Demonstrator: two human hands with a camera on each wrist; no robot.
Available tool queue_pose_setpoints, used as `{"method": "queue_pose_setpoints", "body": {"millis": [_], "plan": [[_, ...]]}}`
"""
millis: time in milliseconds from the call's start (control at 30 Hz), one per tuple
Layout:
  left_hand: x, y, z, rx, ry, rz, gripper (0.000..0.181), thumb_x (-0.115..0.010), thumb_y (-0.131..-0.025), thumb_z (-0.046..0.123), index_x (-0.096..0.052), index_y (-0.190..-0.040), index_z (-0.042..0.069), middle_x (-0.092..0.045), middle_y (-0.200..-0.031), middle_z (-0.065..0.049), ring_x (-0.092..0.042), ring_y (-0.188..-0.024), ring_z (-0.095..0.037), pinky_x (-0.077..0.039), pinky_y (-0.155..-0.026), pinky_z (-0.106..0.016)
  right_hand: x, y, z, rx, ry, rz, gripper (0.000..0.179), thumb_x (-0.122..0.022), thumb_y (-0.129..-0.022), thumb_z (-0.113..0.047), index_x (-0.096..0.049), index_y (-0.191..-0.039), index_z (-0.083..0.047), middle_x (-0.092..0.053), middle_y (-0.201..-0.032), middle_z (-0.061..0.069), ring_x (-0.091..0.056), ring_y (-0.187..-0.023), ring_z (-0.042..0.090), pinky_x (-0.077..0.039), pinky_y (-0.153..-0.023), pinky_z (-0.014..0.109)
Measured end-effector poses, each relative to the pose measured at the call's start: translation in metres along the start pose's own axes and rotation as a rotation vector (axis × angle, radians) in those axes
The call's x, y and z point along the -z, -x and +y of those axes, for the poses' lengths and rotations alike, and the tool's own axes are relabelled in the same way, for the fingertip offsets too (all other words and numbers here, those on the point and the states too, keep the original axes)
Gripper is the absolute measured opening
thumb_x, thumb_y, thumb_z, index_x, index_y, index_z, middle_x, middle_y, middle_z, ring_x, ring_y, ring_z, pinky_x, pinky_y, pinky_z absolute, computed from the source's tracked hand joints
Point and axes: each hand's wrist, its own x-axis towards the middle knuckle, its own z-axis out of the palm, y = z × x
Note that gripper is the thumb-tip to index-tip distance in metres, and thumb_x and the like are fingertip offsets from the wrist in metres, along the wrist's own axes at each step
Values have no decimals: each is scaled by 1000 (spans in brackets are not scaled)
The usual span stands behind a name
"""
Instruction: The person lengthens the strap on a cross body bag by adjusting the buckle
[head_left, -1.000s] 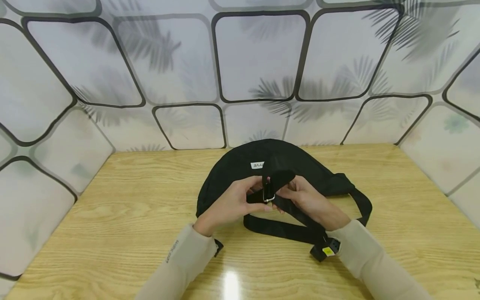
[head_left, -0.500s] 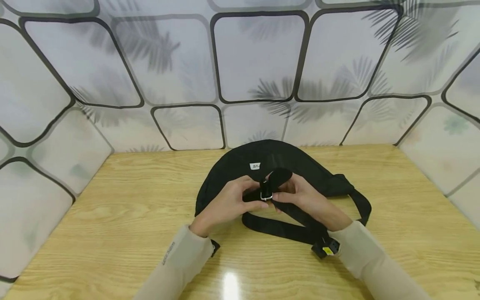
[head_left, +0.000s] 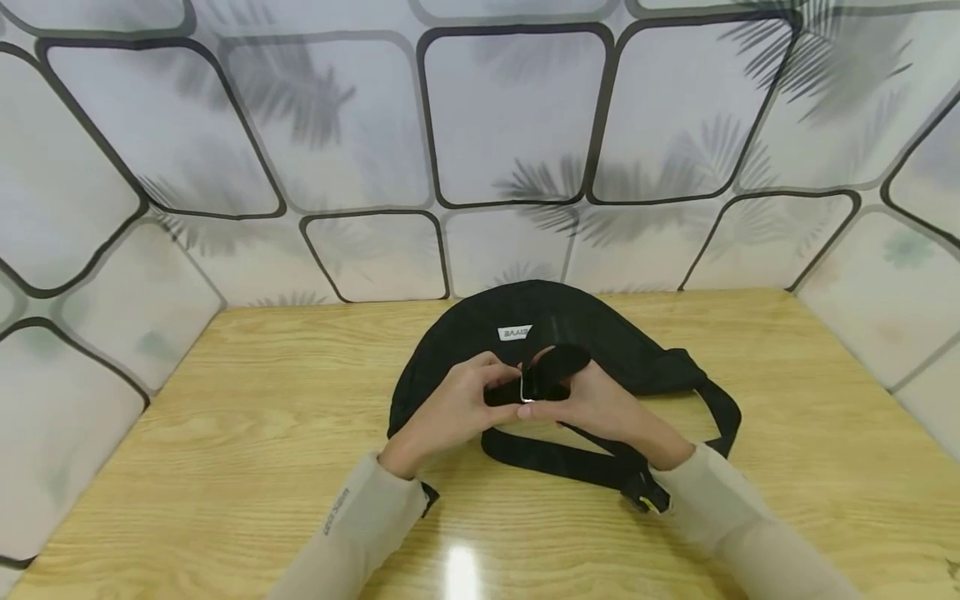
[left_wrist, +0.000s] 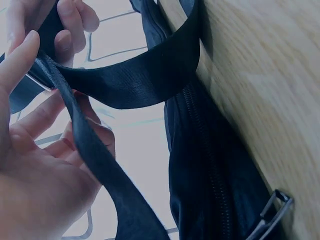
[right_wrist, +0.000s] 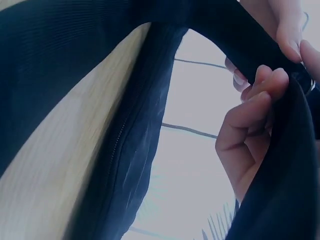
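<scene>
Tbl [head_left: 262, 433]: hands [head_left: 453, 400] [head_left: 611, 408] now thumb-to-thumb nr buckle [head_left: 526, 388]

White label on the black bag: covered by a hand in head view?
No, the white label shows beyond the left hand and right hand, neither overlapping it.

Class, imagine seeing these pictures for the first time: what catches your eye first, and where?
The black bag near the back of the wooden table stands out first, with a small white label on it. Next come the left hand and right hand, close together in front of the bag, holding a black strap by a shiny buckle.
</scene>
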Motion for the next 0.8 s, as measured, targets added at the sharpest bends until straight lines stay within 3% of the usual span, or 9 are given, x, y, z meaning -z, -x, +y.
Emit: {"method": "queue_pose_setpoints", "body": {"millis": [167,400,600,800], "plan": [[-1,0,1,21,-25,-10,45,-77,-94,24,-67,-128,-4,-60,-110,-6,-59,-100,-20,-51,-86,-34,-2,1,-2,30,101,50,37,-80,-86,-5,-63,-116,7,-63,-110,12,-60,-85,18,-52,-73,36],[-2,0,3,36,-58,-23,48,-75,-95,31,-67,-131,1,-57,-102,-1,-52,-83,-15,-47,-73,-28,2,2,0,31,105,44,30,-82,-86,-7,-65,-109,1,-63,-100,5,-59,-78,15,-50,-69,32],[-1,-2,1,0,23,-51,44,-76,-94,28,-68,-129,2,-68,-122,-4,-62,-112,-14,-51,-94,-33,4,5,-1,8,112,44,33,-83,-84,-7,-65,-111,-1,-63,-108,6,-61,-96,20,-52,-81,35],[-1,-2,0,-11,72,-54,47,-77,-94,29,-65,-133,4,-67,-128,-4,-62,-114,-12,-51,-93,-31,6,9,-1,3,123,53,34,-83,-85,-8,-65,-113,-3,-64,-112,5,-61,-102,21,-52,-84,37]]}}
